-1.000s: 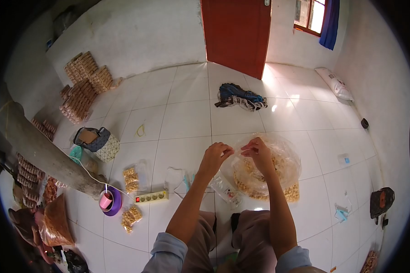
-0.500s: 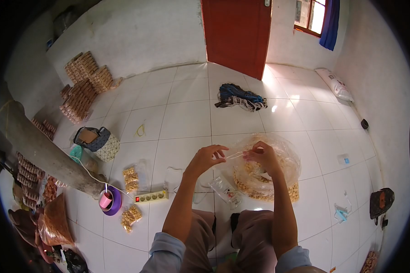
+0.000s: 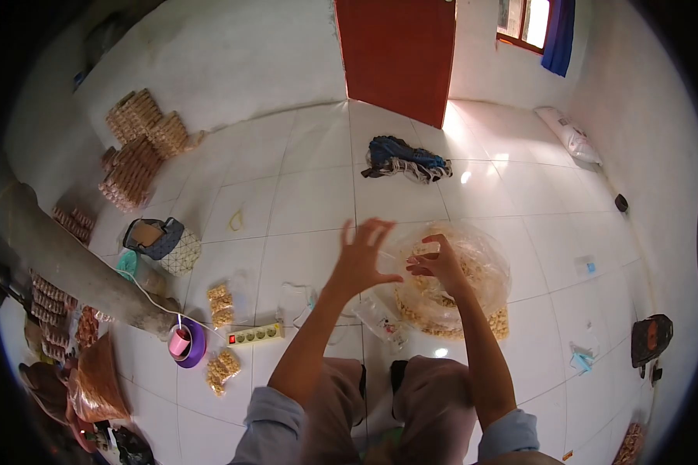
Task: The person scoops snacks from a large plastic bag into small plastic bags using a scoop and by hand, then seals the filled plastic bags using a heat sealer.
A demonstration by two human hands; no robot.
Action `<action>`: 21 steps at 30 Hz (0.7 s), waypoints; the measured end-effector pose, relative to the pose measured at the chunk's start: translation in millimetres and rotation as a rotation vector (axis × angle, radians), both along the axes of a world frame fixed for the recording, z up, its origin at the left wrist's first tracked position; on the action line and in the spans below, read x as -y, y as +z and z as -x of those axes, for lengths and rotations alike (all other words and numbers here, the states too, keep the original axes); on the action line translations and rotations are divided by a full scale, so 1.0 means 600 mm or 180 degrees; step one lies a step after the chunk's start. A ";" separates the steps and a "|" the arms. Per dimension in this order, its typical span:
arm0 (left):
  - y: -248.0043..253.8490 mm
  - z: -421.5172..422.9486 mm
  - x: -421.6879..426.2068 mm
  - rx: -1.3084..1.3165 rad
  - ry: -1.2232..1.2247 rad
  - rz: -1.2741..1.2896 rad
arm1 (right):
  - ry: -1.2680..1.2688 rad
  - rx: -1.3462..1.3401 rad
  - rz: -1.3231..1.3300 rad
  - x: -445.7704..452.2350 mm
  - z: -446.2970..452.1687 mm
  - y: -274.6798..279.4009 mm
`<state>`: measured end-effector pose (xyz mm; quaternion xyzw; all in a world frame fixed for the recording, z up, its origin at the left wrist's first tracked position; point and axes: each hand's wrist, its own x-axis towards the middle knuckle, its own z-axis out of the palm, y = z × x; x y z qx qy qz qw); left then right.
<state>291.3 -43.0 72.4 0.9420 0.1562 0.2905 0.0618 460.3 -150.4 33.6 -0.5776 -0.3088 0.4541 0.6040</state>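
Observation:
My left hand [image 3: 359, 260] is raised over the floor in front of my knees, its fingers spread wide and nothing in them. Close to its right, my right hand [image 3: 442, 267] hovers above a big clear plastic bag [image 3: 485, 267] of small yellowish snack pieces. The fingers of this hand are curled; anything thin and clear in them cannot be made out. Between the big bag and my knees lies a flat clear plastic packet [image 3: 384, 322]. Two small filled snack bags [image 3: 221, 306] rest on the floor to the left.
A power strip [image 3: 256, 335] and a purple bowl [image 3: 196, 341] with a pink cup stand left of my legs, near a slanting post [image 3: 93, 252]. Stacked packs [image 3: 136, 147] line the far left wall. Dark blue cloth [image 3: 407, 159] lies before the red door [image 3: 395, 62].
Half a second ago both hands held a thin clear plastic piece stretched between them. My left hand has let go and spread its fingers. My right hand stays nearly in place.

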 end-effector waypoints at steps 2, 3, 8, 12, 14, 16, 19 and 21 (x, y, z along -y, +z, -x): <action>-0.034 -0.042 -0.006 -0.0007 -0.0364 -0.0274 | -0.0014 -0.0007 0.0041 -0.004 -0.001 -0.015; -0.060 -0.067 -0.014 -0.0541 -0.0470 0.0174 | -0.0030 -0.0008 0.0076 -0.008 -0.011 -0.031; -0.209 -0.133 -0.035 -0.0920 -0.0592 0.0873 | -0.0391 -0.0163 0.0228 -0.012 -0.048 -0.128; -0.318 -0.159 -0.044 -0.0658 -0.0728 0.0977 | -0.0403 -0.0063 0.0388 -0.016 -0.074 -0.219; -0.354 -0.166 -0.042 -0.0746 -0.0597 0.1284 | -0.0411 -0.0226 0.0385 -0.008 -0.094 -0.261; -0.367 -0.169 -0.041 -0.0787 -0.0557 0.1670 | -0.0744 -0.0166 0.0169 0.007 -0.132 -0.289; -0.383 -0.171 -0.041 -0.0790 -0.0402 0.2236 | -0.0936 0.1305 0.1127 0.052 -0.191 -0.346; -0.389 -0.173 -0.037 -0.0752 -0.0314 0.2445 | -0.0747 0.3416 0.1161 0.072 -0.203 -0.403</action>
